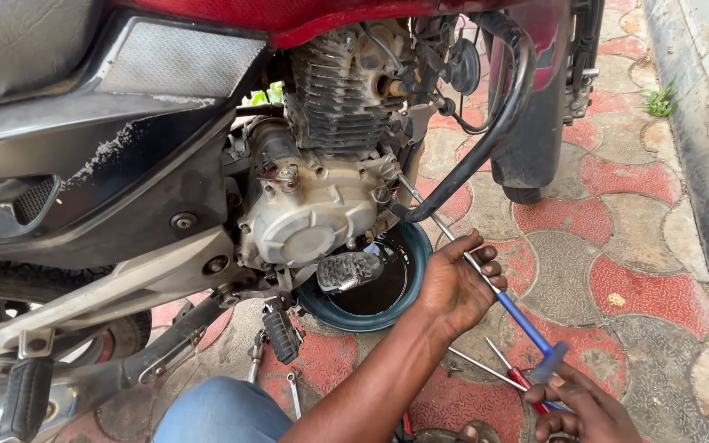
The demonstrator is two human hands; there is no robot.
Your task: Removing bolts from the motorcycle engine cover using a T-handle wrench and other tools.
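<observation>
Blue plastic coats the lower shaft of the T-handle wrench (486, 283), and your right grip (582, 408) is closed around its crossbar at the bottom of the frame. Your left grip (459, 283) curls loosely about the bare steel part of the shaft higher up, fingers wrapped over it and steadying it. The shaft runs up and left from there, its tip reaching the lower front of the engine (322, 189), beside the black crash guard tube (486, 123). Just left of your left hand sits a round teal drain pan (416, 271) under the engine, dark oil pooled inside. A red-handled screwdriver (519, 377) lies on the patterned paving (633, 246) near your right hand. The footpeg (348, 271) hangs over the pan's rim. Your knee in blue denim (223, 414) shows at the bottom
</observation>
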